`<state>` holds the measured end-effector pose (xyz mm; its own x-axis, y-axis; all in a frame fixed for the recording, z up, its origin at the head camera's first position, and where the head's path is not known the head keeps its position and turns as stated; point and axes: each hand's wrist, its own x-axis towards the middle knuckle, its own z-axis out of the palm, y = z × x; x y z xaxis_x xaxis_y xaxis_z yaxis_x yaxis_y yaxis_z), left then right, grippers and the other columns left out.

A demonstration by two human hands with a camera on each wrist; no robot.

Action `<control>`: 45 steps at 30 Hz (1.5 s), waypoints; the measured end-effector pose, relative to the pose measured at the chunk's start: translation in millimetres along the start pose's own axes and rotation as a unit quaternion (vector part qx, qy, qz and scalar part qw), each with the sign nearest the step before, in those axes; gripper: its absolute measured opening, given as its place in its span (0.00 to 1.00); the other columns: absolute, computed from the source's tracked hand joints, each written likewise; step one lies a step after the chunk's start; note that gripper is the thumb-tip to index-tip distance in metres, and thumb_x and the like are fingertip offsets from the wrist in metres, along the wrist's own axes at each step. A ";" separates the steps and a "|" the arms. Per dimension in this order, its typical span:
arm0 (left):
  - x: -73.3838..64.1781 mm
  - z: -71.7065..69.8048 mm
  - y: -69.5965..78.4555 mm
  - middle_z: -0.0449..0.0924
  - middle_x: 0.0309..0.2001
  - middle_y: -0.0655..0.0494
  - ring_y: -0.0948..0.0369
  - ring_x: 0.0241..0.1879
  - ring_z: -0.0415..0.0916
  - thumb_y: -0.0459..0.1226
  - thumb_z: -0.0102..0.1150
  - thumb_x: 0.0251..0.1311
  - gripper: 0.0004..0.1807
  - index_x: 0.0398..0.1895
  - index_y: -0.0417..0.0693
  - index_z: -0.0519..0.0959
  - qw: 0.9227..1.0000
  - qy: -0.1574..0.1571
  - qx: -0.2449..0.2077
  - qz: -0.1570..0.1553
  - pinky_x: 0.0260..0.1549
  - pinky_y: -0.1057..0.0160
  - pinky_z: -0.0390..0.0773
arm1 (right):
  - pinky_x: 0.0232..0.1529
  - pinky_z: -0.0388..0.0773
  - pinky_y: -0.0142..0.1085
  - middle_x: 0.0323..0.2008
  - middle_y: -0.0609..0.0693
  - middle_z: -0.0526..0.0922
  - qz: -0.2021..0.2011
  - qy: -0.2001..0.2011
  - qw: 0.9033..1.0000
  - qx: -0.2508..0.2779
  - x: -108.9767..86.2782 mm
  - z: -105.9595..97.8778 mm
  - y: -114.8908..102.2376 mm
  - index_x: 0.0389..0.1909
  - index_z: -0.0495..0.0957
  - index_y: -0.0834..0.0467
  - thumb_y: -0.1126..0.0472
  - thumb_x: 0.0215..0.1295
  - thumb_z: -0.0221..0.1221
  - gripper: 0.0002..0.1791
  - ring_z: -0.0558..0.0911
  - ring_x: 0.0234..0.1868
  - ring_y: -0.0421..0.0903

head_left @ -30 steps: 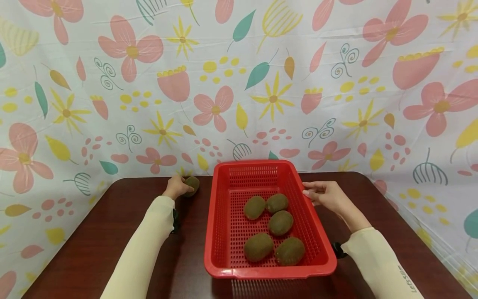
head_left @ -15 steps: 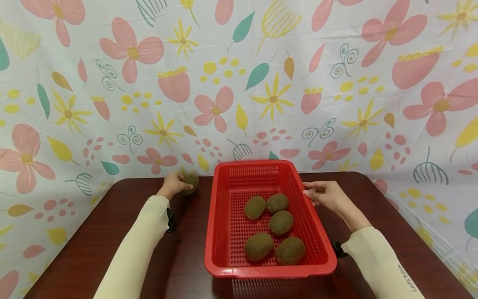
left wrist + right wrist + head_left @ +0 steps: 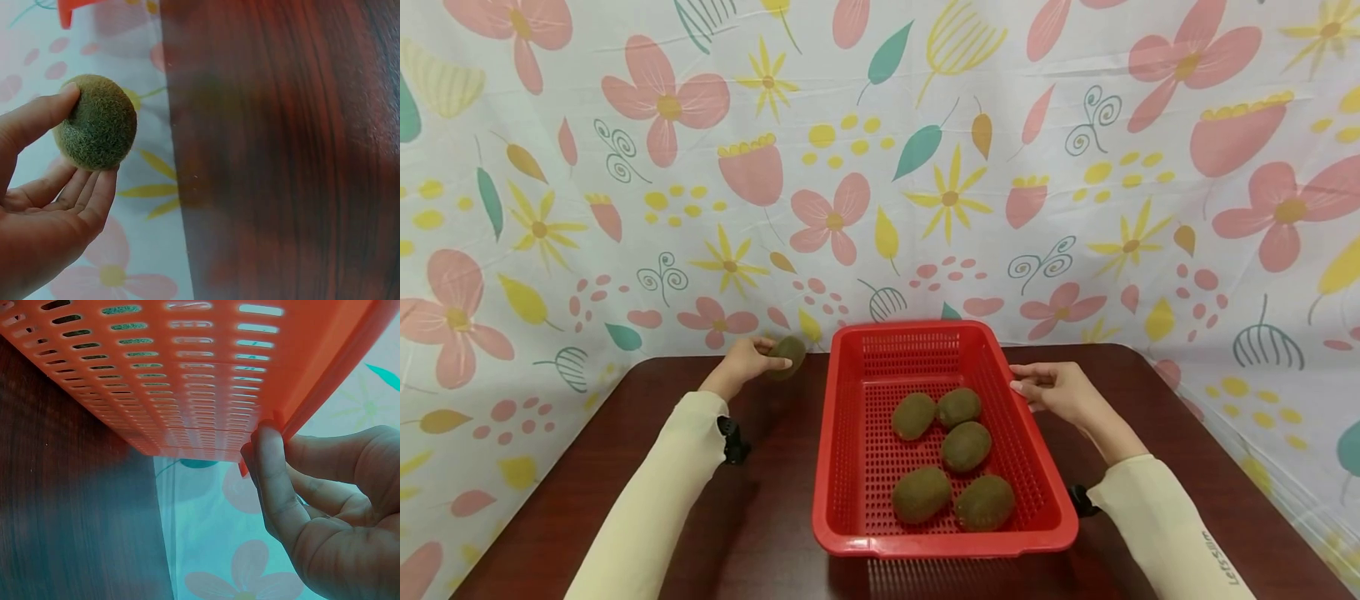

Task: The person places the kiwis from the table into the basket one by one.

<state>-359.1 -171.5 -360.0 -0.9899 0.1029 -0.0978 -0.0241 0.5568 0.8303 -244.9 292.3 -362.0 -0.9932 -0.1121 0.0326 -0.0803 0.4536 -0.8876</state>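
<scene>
At the back of the table, left of the red basket, my left hand holds a brown fuzzy kiwi. The left wrist view shows this kiwi between the thumb on one side and the fingertips on the other, apart from the tabletop. On the basket's right side my right hand pinches the rim. Close up in the right wrist view, the thumb and fingers of the right hand meet at the rim, beside the slotted wall. Inside the basket lie several more kiwis.
The dark wooden table ends against a hanging cloth printed with flowers and leaves. The basket's far end stands close to that cloth. Bare tabletop lies between my left arm and the basket.
My left hand has moved a little left and up, and the kiwi in it has risen and turned. My right hand, the basket and the kiwis in it stay put.
</scene>
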 end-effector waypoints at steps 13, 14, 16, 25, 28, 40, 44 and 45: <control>-9.1 -4.4 39.9 0.67 0.62 0.39 0.45 0.61 0.66 0.39 0.67 0.58 0.33 0.64 0.36 0.68 0.999 -0.023 -0.030 0.037 0.59 0.49 0.69 | 0.36 0.83 0.41 0.41 0.65 0.83 -0.001 0.001 1.000 -0.003 1.0 0.2 0.4 0.61 0.68 0.76 0.64 0.67 0.59 0.26 0.84 0.32 0.44; -9.8 -2.9 44.6 0.67 0.62 0.39 0.45 0.61 0.66 0.39 0.67 0.58 0.33 0.64 0.37 0.68 0.998 -0.025 -0.029 0.041 0.58 0.49 0.70 | 0.36 0.83 0.41 0.42 0.66 0.83 -0.001 0.001 1.000 -0.004 1.0 0.1 0.3 0.61 0.68 0.76 0.64 0.67 0.59 0.27 0.84 0.32 0.44; -10.1 1.0 54.1 0.67 0.62 0.40 0.46 0.61 0.66 0.38 0.67 0.57 0.32 0.64 0.37 0.69 0.998 -0.031 -0.030 0.049 0.57 0.50 0.70 | 0.36 0.83 0.41 0.43 0.66 0.83 -0.001 0.001 1.000 -0.007 1.0 -0.3 0.2 0.61 0.68 0.76 0.63 0.68 0.59 0.27 0.84 0.32 0.44; -7.9 26.2 98.9 0.72 0.57 0.41 0.48 0.57 0.69 0.37 0.68 0.56 0.31 0.62 0.38 0.71 0.996 -0.052 -0.028 0.070 0.59 0.49 0.68 | 0.36 0.83 0.42 0.44 0.66 0.83 0.000 -0.003 1.000 -0.011 0.7 -0.8 -1.1 0.62 0.67 0.75 0.64 0.68 0.58 0.27 0.84 0.32 0.45; -6.8 37.2 113.9 0.74 0.57 0.42 0.48 0.57 0.71 0.38 0.68 0.56 0.31 0.62 0.38 0.71 0.995 -0.060 -0.001 0.081 0.59 0.50 0.69 | 0.36 0.83 0.42 0.43 0.65 0.83 0.001 -0.002 1.000 -0.013 0.9 -0.4 -1.3 0.62 0.67 0.75 0.64 0.68 0.58 0.26 0.84 0.32 0.45; 5.8 88.2 142.2 0.79 0.45 0.44 0.57 0.38 0.74 0.32 0.70 0.53 0.21 0.50 0.34 0.78 0.991 -0.091 0.026 0.100 0.47 0.55 0.77 | 0.38 0.83 0.44 0.45 0.67 0.82 0.000 -0.004 1.000 -0.015 2.4 -0.3 -0.1 0.62 0.67 0.74 0.62 0.68 0.58 0.27 0.84 0.33 0.45; 9.0 103.1 142.4 0.77 0.39 0.49 0.60 0.34 0.69 0.31 0.71 0.51 0.17 0.44 0.34 0.80 0.992 -0.086 0.037 0.080 0.42 0.58 0.77 | 0.37 0.83 0.43 0.45 0.67 0.82 0.001 -0.005 1.000 -0.013 1.9 -0.9 0.2 0.62 0.67 0.75 0.63 0.69 0.58 0.27 0.84 0.33 0.45; 9.8 106.6 142.0 0.75 0.36 0.51 0.60 0.33 0.67 0.31 0.71 0.51 0.14 0.40 0.34 0.79 0.993 -0.085 0.040 0.073 0.40 0.58 0.76 | 0.37 0.83 0.42 0.45 0.67 0.82 0.001 -0.005 1.000 -0.013 1.6 -1.0 0.3 0.62 0.67 0.75 0.63 0.69 0.58 0.27 0.84 0.33 0.45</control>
<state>-357.3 -3.6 -301.6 -0.9440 0.3209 -0.0763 0.1356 0.5884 0.7971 -246.6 293.1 -361.8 -0.9924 -0.1201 0.0261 -0.0807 0.4761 -0.8757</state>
